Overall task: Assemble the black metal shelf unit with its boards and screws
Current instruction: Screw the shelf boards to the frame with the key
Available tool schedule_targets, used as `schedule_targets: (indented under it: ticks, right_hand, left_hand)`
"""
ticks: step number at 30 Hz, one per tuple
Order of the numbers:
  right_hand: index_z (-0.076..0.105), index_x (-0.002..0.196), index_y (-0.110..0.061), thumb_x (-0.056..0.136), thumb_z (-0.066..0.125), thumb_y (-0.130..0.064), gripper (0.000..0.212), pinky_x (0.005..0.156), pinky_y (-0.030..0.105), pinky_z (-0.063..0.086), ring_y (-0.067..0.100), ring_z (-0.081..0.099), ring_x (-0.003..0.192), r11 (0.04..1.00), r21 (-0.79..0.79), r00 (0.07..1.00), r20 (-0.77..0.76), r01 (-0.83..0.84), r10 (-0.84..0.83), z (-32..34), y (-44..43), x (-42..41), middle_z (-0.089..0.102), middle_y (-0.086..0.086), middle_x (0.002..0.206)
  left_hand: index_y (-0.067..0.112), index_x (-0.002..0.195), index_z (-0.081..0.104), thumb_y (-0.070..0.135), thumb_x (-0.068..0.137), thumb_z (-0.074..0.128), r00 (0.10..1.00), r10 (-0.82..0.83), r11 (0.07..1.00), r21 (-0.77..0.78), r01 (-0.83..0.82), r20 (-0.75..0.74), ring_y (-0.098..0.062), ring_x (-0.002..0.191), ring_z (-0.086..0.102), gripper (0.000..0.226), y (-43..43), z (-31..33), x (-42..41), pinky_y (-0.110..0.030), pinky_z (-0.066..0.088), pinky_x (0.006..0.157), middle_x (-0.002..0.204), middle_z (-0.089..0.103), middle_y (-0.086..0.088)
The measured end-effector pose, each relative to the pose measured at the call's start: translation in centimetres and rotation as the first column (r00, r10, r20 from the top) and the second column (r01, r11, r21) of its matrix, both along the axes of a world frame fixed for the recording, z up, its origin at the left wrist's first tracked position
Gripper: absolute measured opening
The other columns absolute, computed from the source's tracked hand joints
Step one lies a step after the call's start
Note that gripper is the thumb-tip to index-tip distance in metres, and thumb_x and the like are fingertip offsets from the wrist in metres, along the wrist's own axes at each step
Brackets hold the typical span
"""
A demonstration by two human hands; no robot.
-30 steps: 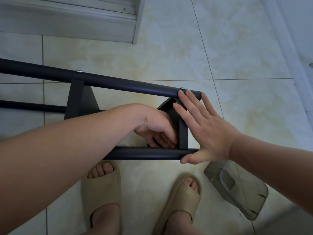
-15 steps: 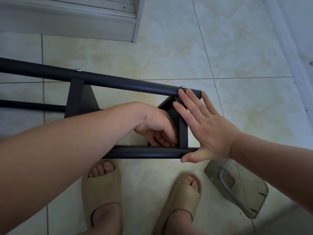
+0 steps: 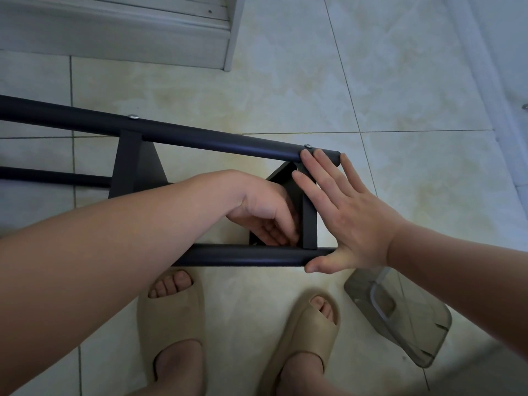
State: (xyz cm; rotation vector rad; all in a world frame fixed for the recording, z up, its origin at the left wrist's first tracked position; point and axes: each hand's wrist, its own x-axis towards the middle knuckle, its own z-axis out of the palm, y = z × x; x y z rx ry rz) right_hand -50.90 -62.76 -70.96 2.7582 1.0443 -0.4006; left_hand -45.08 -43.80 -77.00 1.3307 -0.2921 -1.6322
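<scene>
Your shelf frame [image 3: 128, 164] lies on its side on the tiled floor, its 2 black tubes running long from 9 o'clock to 3 o'clock. The end board [image 3: 310, 224] stands crosswise between the far tube [image 3: 228, 144] and the near tube [image 3: 243, 257], right at their 3 o'clock ends.

Your right hand [image 3: 351, 221] is flat against the outer face of that board. Its fingers [image 3: 320, 172] are straight and slightly spread, tips touching the far tube just beside a screw head [image 3: 307, 146], with the thumb on the end of the near tube. Your left hand [image 3: 265, 212] reaches inside the frame from 9 o'clock, fingers curled down behind the board toward the corner by the near tube. You cannot tell from here whether they pinch a screw or only feel for the hole.

That inner corner is what the next move turns on, I judge. It lies at 6 o'clock from your left fingertips, and the left hand is the nearer one, so keep the right bracing.

A translucent plastic box [image 3: 400, 318] lies on the floor at 5 o'clock from your right hand, clear of the frame. Its contents cannot be made out.
</scene>
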Motion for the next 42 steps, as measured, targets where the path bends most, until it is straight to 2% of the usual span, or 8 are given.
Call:
schedule_targets:
  ticks: [3, 10, 16, 20, 23, 30, 35, 42]
  right_hand:
    - [0.006, 0.16, -0.004, 0.075, 0.024, -0.097, 0.128, 0.122, 0.064, 0.01, 0.038, -0.003, 0.156, 1.0, -0.003, 1.0, -0.001, 0.002, -0.002, -0.03, 0.02, -0.04, -0.002, 0.023, 0.167]
    - [0.005, 0.16, -0.005, 0.074, 0.026, -0.097, 0.128, 0.121, 0.065, 0.011, 0.038, -0.003, 0.156, 1.0, -0.008, 1.0, -0.007, 0.004, -0.004, 0.03, -0.01, -0.02, -0.003, 0.023, 0.167]
    - [0.004, 0.16, -0.005, 0.074, 0.026, -0.097, 0.128, 0.122, 0.065, 0.01, 0.039, -0.003, 0.156, 1.0, -0.007, 1.0, -0.008, 0.001, -0.001, -0.05, 0.0, -0.01, -0.002, 0.023, 0.167]
    - [0.003, 0.161, -0.006, 0.074, 0.025, -0.098, 0.128, 0.122, 0.065, 0.01, 0.038, -0.003, 0.156, 1.0, -0.01, 1.0, -0.007, 0.003, -0.003, 0.01, -0.02, 0.01, -0.003, 0.023, 0.167]
    - [0.003, 0.161, -0.006, 0.074, 0.024, -0.098, 0.128, 0.122, 0.065, 0.01, 0.038, -0.003, 0.156, 1.0, -0.008, 1.0, -0.006, 0.002, -0.002, 0.01, 0.02, -0.02, -0.003, 0.023, 0.167]
    - [0.004, 0.16, -0.006, 0.074, 0.022, -0.098, 0.128, 0.122, 0.064, 0.01, 0.039, -0.003, 0.156, 1.0, -0.017, 1.0, -0.012, 0.006, -0.007, 0.13, 0.08, -0.03, -0.002, 0.023, 0.167]
    - [0.006, 0.16, -0.005, 0.074, 0.02, -0.098, 0.128, 0.123, 0.064, 0.009, 0.039, -0.003, 0.156, 1.0, -0.021, 1.0, -0.01, 0.008, -0.008, 0.19, 0.07, -0.04, -0.002, 0.023, 0.167]
    - [0.006, 0.161, -0.005, 0.073, 0.022, -0.098, 0.129, 0.123, 0.063, 0.008, 0.038, -0.004, 0.156, 1.0, -0.011, 1.0, -0.01, 0.009, -0.009, 0.12, 0.03, -0.05, -0.003, 0.023, 0.167]
  left_hand:
    - [0.001, 0.094, 0.072, -0.009, 0.09, 0.058, 1.0, 0.019, 1.0, -0.003, -0.019, -0.02, -0.028, 0.091, 0.066, 0.017, 0.02, 0.15, 0.01, -0.041, 0.054, 0.1, 0.09, 0.071, -0.015]
    - [0.007, 0.091, 0.072, 0.002, 0.092, 0.063, 0.999, -0.027, 0.999, 0.029, 0.025, 0.046, -0.017, 0.071, 0.064, 0.01, -0.12, 0.08, 0.05, -0.03, 0.056, 0.078, 0.076, 0.07, -0.006]
    - [0.003, 0.091, 0.073, -0.007, 0.089, 0.061, 1.0, 0.01, 1.0, -0.013, -0.01, 0.004, -0.023, 0.083, 0.068, 0.016, 0.0, -0.05, 0.09, -0.035, 0.057, 0.089, 0.087, 0.072, -0.012]
    - [0.009, 0.089, 0.074, 0.007, 0.091, 0.064, 0.997, -0.029, 0.999, 0.038, 0.027, 0.064, -0.019, 0.074, 0.066, 0.011, -0.01, 0.01, 0.1, -0.031, 0.056, 0.079, 0.08, 0.073, -0.006]
    - [0.008, 0.086, 0.073, 0.003, 0.092, 0.063, 0.998, -0.015, 1.0, 0.028, 0.014, 0.056, -0.019, 0.072, 0.064, 0.012, -0.08, -0.09, -0.08, -0.029, 0.056, 0.077, 0.075, 0.07, -0.006]
    - [0.003, 0.089, 0.074, -0.009, 0.089, 0.06, 1.0, 0.019, 1.0, -0.014, -0.019, -0.017, -0.025, 0.086, 0.069, 0.018, 0.03, -0.24, 0.04, -0.036, 0.056, 0.092, 0.088, 0.072, -0.014]
    - [0.008, 0.091, 0.075, 0.005, 0.092, 0.062, 0.999, -0.034, 0.999, 0.017, 0.034, 0.017, -0.02, 0.077, 0.066, 0.013, 0.0, -0.43, -0.03, -0.033, 0.054, 0.083, 0.082, 0.072, -0.008]
    - [0.004, 0.089, 0.074, -0.006, 0.09, 0.061, 0.999, 0.018, 1.0, -0.011, -0.019, -0.031, -0.019, 0.075, 0.068, 0.017, -0.12, -0.65, 0.04, -0.029, 0.058, 0.08, 0.082, 0.071, -0.011]
